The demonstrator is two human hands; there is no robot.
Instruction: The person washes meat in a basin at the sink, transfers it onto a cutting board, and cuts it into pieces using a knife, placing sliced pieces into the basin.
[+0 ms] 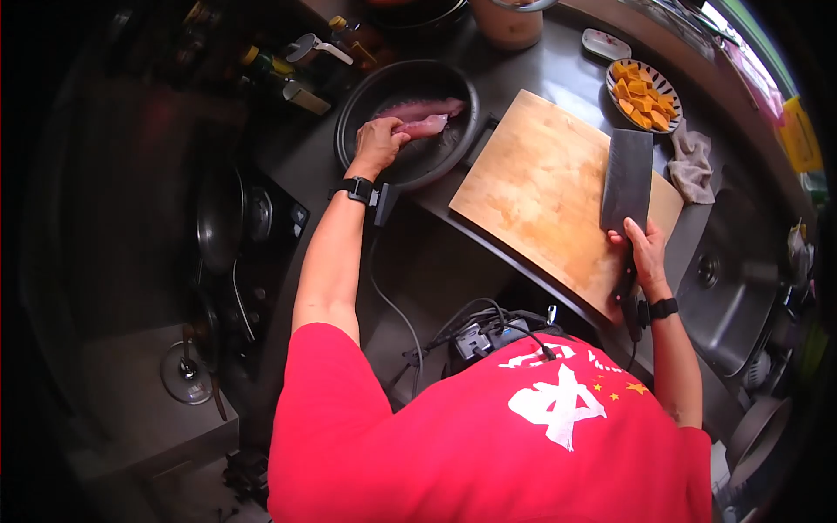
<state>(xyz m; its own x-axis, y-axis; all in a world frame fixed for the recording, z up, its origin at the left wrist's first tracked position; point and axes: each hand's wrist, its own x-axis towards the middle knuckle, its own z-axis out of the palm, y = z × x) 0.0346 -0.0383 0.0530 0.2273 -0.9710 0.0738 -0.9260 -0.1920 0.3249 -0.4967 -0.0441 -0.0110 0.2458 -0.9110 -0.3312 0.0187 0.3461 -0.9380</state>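
My left hand (377,144) reaches into a dark round basin (347,118), its fingers closed on a piece of raw fish (425,128), pale pink and wet-looking. Another strip of pink flesh lies just behind it in the basin. My right hand (646,251) grips the handle of a wide dark cleaver (627,179). The blade points away from me and is over the right part of a wooden cutting board (523,179). Whether the blade touches the wood I cannot tell.
A patterned plate of orange chunks (643,96) stands behind the board, with a grey cloth (691,164) beside it. The metal sink (728,305) is at right. Bottles (266,61) crowd the back left; a glass lid (187,370) lies lower left.
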